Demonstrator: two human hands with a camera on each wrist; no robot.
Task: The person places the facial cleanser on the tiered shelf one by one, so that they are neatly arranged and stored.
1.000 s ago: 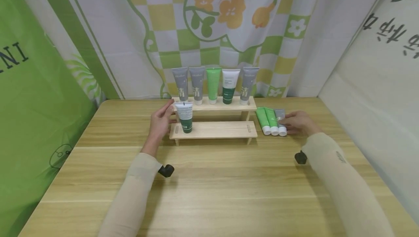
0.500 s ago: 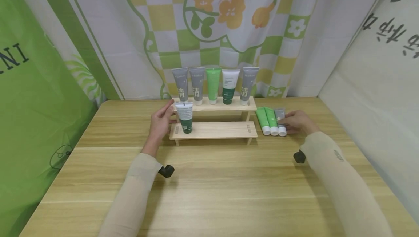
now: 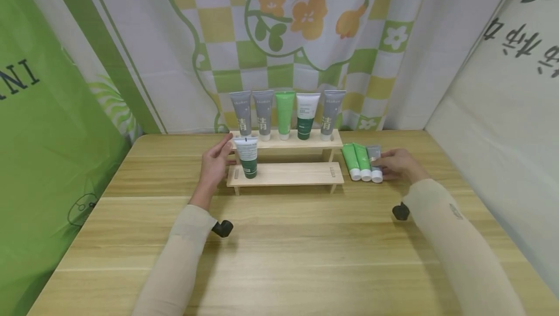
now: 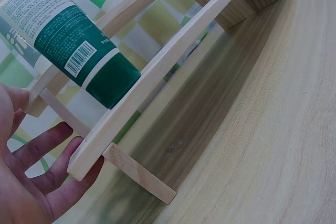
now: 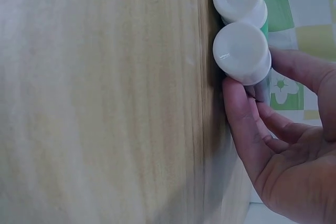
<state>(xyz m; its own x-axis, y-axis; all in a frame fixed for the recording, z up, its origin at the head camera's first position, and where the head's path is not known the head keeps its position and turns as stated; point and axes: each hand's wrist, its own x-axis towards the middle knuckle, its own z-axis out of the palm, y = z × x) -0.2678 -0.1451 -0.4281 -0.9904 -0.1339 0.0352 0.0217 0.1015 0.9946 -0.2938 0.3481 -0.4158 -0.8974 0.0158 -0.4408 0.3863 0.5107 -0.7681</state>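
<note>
In the head view my left hand [image 3: 214, 165] is at the left end of a two-tier wooden display rack [image 3: 288, 175]. Its fairly straight, spread fingers [image 4: 58, 171] touch the end of the lower shelf, and the thumb is by the upper shelf. A white-and-dark-green squeeze tube [image 3: 248, 156] stands cap down on the lower shelf, near that hand. To the rack's right, my right hand [image 3: 399, 163] pinches a grey squeeze tube [image 3: 373, 153] lying on the table; its white cap [image 5: 241, 51] shows in the right wrist view. Two green squeeze tubes [image 3: 361, 158] lie beside it.
Several tubes stand cap down along the upper shelf: grey tubes [image 3: 241, 112], a green tube [image 3: 285, 112] and a white-and-green tube [image 3: 307, 114]. The wooden table [image 3: 279, 248] extends in front of the rack. A patterned curtain [image 3: 301, 63] hangs behind.
</note>
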